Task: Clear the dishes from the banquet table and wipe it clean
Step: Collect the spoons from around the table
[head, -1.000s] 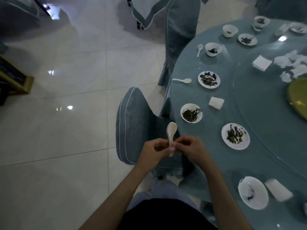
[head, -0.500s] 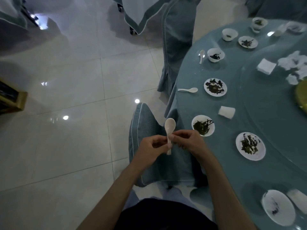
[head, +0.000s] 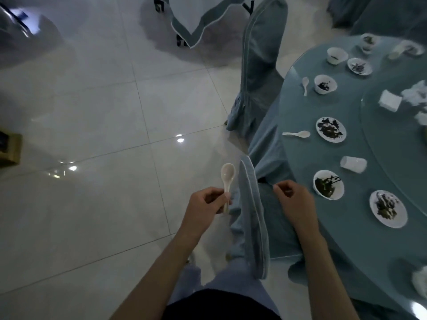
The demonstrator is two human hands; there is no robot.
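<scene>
My left hand [head: 205, 204] grips the handle of a white ceramic spoon [head: 227, 175], bowl end up, over the floor left of the table. My right hand [head: 292, 199] hangs beside it with fingers loosely curled and nothing in it, just left of a small bowl [head: 328, 184] with dark leftovers. The round banquet table [head: 300, 162] with its blue cloth carries several dirty plates, such as one near plate [head: 388, 209] and one farther plate [head: 330, 129]. Two more spoons lie on it, one spoon [head: 297, 134] near the rim and another spoon [head: 305, 85] farther back.
A blue-covered chair [head: 251, 218] stands between my hands, pushed to the table. Another covered chair [head: 261, 65] stands farther along the rim. A tipped white cup [head: 353, 164], several small bowls and crumpled napkins [head: 390, 100] lie on the table. Glossy tiled floor spreads to the left.
My right hand has let go of the spoon and moved right toward the table. The left hand keeps the spoon. The view has shifted along the table.
</scene>
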